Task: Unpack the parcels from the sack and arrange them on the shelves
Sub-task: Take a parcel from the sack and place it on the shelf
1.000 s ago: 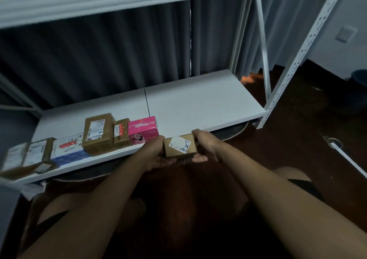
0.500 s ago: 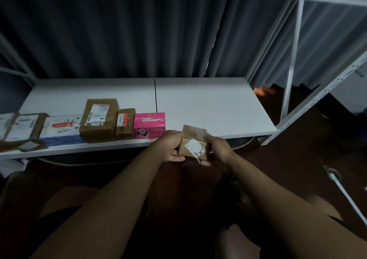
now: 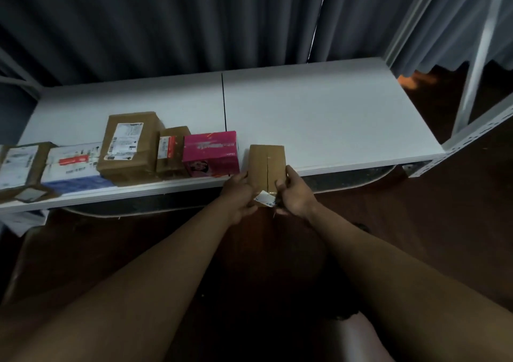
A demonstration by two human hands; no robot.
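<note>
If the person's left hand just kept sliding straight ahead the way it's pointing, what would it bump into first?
Probably nothing soon. The left hand, gripping the small brown box, points across bare white shelf toward the dark curtain. The pink box sits just left of that line, though depth is hard to judge.

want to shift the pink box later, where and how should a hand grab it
Grip the pink box from above, across its front and back faces. A brown parcel sits tight against its left side, so the sides are poorly exposed; the top is free.
</note>
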